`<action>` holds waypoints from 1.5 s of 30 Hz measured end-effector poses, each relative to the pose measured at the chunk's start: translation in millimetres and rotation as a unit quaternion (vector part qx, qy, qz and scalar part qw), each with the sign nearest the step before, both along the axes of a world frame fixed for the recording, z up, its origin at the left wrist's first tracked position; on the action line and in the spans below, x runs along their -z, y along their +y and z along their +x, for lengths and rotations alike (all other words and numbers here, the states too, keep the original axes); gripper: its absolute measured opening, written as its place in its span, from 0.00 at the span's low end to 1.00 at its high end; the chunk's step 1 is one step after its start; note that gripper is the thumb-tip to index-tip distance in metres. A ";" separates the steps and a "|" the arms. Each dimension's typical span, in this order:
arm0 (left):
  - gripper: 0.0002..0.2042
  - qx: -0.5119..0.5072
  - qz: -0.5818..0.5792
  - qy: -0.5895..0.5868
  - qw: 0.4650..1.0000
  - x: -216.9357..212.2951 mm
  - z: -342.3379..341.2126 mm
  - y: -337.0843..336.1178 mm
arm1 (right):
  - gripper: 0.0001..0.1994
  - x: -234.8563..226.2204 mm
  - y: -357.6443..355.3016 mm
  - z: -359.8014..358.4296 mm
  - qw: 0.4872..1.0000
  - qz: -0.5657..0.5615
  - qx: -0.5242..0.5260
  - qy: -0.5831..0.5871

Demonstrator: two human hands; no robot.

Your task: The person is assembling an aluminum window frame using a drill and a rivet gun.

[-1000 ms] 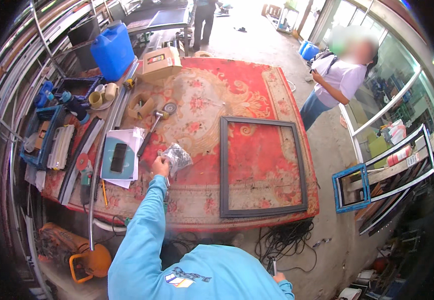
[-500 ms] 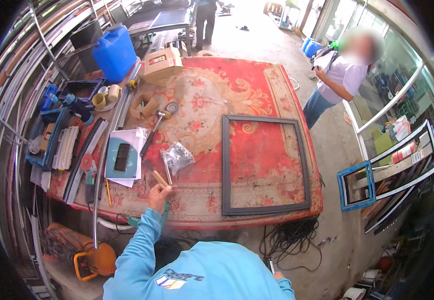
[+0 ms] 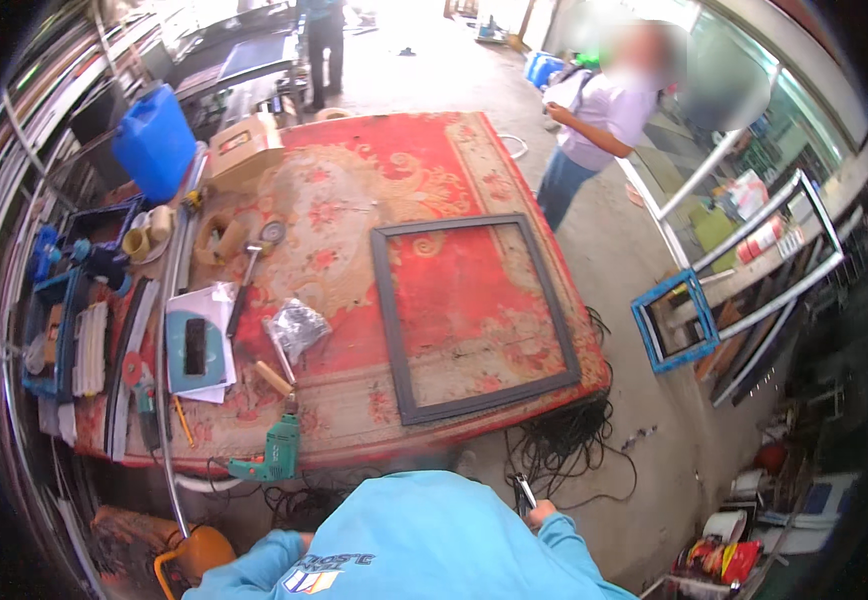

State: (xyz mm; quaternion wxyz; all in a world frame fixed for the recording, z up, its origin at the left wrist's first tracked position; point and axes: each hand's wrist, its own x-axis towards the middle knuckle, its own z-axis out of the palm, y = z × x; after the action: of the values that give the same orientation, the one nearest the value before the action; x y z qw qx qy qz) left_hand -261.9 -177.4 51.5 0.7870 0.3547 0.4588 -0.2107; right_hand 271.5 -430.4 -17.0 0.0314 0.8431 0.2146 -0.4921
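Note:
My right hand (image 3: 542,514) is low beside my body, closed round a slim silver-and-dark hand tool (image 3: 525,491) whose exact kind I cannot make out. Only a sliver of my left hand (image 3: 306,541) shows at the cuff; its fingers are hidden by my body. In front of it, a green power drill (image 3: 279,447) lies at the table's near edge. Just beyond the drill are a wooden handle (image 3: 274,378) and a clear plastic bag (image 3: 297,329) with a thin metal rod beside it. A dark grey rectangular frame (image 3: 390,325) lies flat on the carpet-covered table (image 3: 339,395).
Left on the table are a hammer (image 3: 245,288), a phone (image 3: 195,347) on papers, an angle grinder (image 3: 141,388) and a blue jerrycan (image 3: 156,143). Tangled black cables (image 3: 564,440) lie at the table's near right. A person (image 3: 604,120) stands beyond the right edge.
My left hand has drawn back from the wooden handle and drill toward my body. The drill now shows fully. My view has swung right; my right hand and its tool show more.

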 end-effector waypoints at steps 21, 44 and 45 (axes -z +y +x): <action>0.13 -0.148 -0.093 0.005 0.985 -55.6 23.2 -36.8 | 0.17 -25.2 7.1 -6.1 0.997 -0.068 0.015 -0.020; 0.17 -0.159 -0.184 -0.100 0.965 -101.5 -14.4 -20.4 | 0.24 -232.8 -39.7 -46.8 0.826 0.017 0.368 0.427; 0.16 -0.164 -0.187 -0.111 0.962 -103.3 -8.2 -19.1 | 0.25 -234.3 -42.8 -52.1 0.819 0.023 0.391 0.419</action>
State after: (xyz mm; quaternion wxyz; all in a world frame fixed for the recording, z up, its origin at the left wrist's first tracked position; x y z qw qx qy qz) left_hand -270.1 -196.6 154.7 0.9091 0.1417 0.3730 -0.1198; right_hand 219.4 -473.3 217.3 -0.2759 0.5692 -0.1290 -0.7637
